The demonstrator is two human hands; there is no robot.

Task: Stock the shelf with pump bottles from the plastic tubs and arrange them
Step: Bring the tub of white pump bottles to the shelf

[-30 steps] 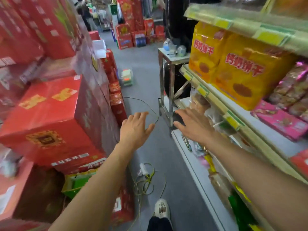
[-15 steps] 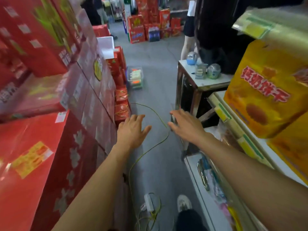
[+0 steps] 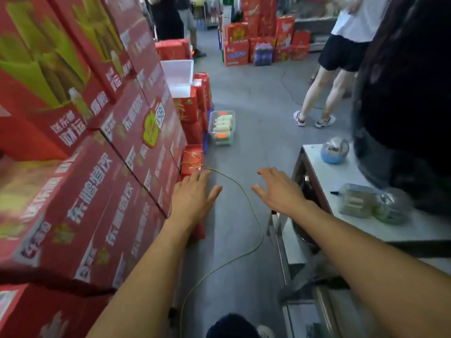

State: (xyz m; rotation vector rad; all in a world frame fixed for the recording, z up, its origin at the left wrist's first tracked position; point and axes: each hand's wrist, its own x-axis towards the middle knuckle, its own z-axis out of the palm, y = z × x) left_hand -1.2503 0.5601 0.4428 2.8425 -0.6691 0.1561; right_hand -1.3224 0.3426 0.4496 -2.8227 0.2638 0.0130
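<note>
Both hands, left (image 3: pixel 192 198) and right (image 3: pixel 280 191), are spread and empty, extended toward the tub (image 3: pixel 222 128), presumably ready to take it. The tub, holding bottles (image 3: pixel 222 123), sits on the floor ahead, beside the red cartons (image 3: pixel 136 132)

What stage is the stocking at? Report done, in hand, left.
Done: nothing that shows; no stocked pump bottles are in view. In hand: nothing; the left hand and right hand are open and empty, stretched out over the aisle floor. Left: the tub of bottles sits on the floor ahead by the red boxes, well beyond both hands; fetching, shelving and arranging all remain.
</note>
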